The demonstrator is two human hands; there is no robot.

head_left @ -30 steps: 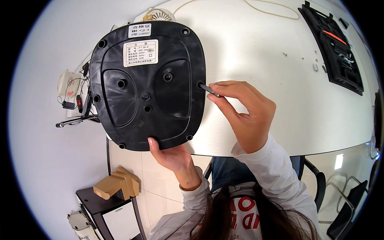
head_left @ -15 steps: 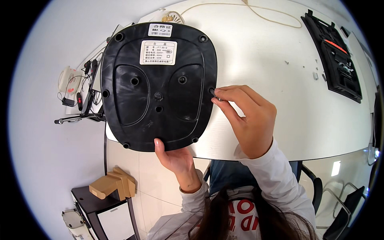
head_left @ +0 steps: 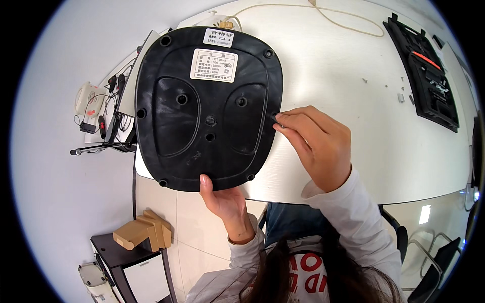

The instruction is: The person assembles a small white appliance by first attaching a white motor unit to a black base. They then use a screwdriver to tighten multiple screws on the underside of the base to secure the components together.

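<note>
A black plastic fan base [head_left: 222, 151], underside showing, is held up over the table's left part. It has rounded corners, several round sockets and two white labels [head_left: 212, 65]. My left hand [head_left: 222, 202] grips its near edge, thumb on top and fingers hidden beneath. At the right rim, my right hand [head_left: 318, 141] is closed in a pinch beside a socket. A small dark piece shows at its fingertips, too small to name.
The white table [head_left: 328, 91] carries a black tool case [head_left: 429, 76], open at the far right, with small metal bits [head_left: 400, 98] nearby. A beige cord [head_left: 348, 19] lies at the back. Tangled cables and a screwdriver [head_left: 102, 127] are at left; cardboard boxes [head_left: 144, 231] sit on a low cabinet.
The fan base has shifted a little to the right in view. My right hand has moved slightly right with it, still pinching at the rim; my left hand keeps its grip.
</note>
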